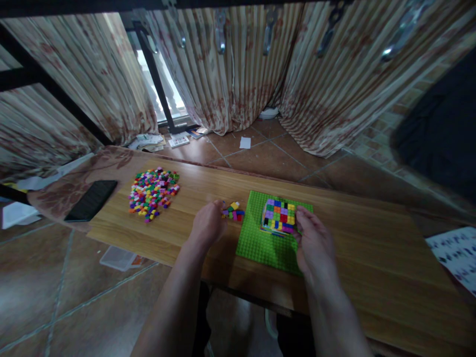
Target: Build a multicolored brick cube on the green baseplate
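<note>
A low block of many-coloured toy bricks (279,216) sits on a green studded baseplate (256,248). At the block's right side is my right hand (316,243), its fingers bent and closed against that edge. My left hand (210,224) is over the table just left of the baseplate, with curled fingers beside a small group of loose bricks (234,213). Its fingertips are partly hidden, and whether a brick is between them does not show. Farther left lies a large spread pile of small loose bricks (154,193) in mixed colours.
The wooden tabletop (372,258) runs across the view. A black phone-like slab (91,200) lies at its left end on a patterned cloth (111,161). Below on the tiled floor is a clear plastic container (117,258). Striped curtains (238,74) hang behind; a printed sheet (455,255) is at right.
</note>
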`<act>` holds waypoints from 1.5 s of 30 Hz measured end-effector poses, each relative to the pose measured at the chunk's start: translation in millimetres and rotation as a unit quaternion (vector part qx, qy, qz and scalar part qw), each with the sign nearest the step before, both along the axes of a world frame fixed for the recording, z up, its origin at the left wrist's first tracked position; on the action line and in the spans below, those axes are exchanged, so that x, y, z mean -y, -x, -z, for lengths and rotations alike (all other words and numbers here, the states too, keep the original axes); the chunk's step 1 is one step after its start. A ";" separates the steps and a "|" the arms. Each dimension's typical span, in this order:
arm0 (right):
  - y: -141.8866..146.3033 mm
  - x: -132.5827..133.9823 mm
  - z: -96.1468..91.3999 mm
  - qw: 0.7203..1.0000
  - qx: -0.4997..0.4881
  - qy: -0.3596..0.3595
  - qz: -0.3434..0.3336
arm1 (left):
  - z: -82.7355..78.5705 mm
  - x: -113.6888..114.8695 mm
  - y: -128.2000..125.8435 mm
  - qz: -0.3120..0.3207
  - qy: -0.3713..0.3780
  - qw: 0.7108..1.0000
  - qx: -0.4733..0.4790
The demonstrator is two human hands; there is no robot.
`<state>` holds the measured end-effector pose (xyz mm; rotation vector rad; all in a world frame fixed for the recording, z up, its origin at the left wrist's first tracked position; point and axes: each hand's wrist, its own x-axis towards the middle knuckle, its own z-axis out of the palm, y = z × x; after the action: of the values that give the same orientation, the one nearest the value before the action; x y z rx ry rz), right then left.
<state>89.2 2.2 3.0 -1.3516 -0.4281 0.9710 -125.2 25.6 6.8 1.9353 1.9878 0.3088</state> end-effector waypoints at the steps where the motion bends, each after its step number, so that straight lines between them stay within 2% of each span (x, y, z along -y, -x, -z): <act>1: 0.1 0.0 -0.4 1.000 -0.003 0.001 0.001 | -0.7 -0.3 0.1 -0.001 0.001 1.000 0.003; 11: 0.5 0.9 -1.4 1.000 -0.004 0.000 0.003 | -10.2 0.5 1.2 0.009 0.015 1.000 0.010; 15: -0.7 0.5 0.3 1.000 -0.004 -0.003 -0.008 | -13.0 -1.5 -4.7 -0.021 0.006 1.000 0.017; 21: -0.6 0.8 -2.3 1.000 -0.023 0.006 -0.005 | -6.1 -16.4 -23.1 -0.026 -0.075 0.997 -0.008; 26: -1.1 1.5 -3.0 0.999 -0.038 0.003 -0.011 | -2.4 -25.7 -35.9 0.001 -0.068 0.997 -0.041; 31: -2.1 3.1 -4.3 0.999 -0.036 -0.003 -0.019 | -4.1 -26.0 -37.0 0.003 -0.060 0.997 -0.057; 35: -2.8 3.0 -4.1 0.999 -0.039 -0.004 -0.017 | -10.6 -23.9 -30.2 -0.010 -0.073 0.997 -0.008; 37: -3.1 2.3 -3.0 1.000 -0.026 -0.011 -0.008 | -15.2 -21.1 -25.3 -0.039 -0.077 0.992 0.090; 39: -3.1 2.0 -2.8 0.999 0.009 -0.037 0.017 | -19.8 -16.5 -21.7 -0.057 -0.058 0.962 0.262; 40: -2.9 2.4 -3.5 0.997 0.037 -0.057 0.032 | -21.8 -13.4 -21.0 -0.053 -0.038 0.931 0.359; 43: -1.7 7.4 -9.6 0.980 0.146 -0.128 0.051 | -27.3 -2.0 -24.5 -0.018 0.040 0.803 0.594; 45: -0.7 13.8 -16.2 0.961 0.215 -0.174 0.012 | -30.7 5.6 -30.7 -0.007 0.089 0.722 0.686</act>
<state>89.9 -11.7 19.2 -1.2338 -0.8680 0.5404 -94.6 20.0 37.5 0.8978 0.9052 1.0961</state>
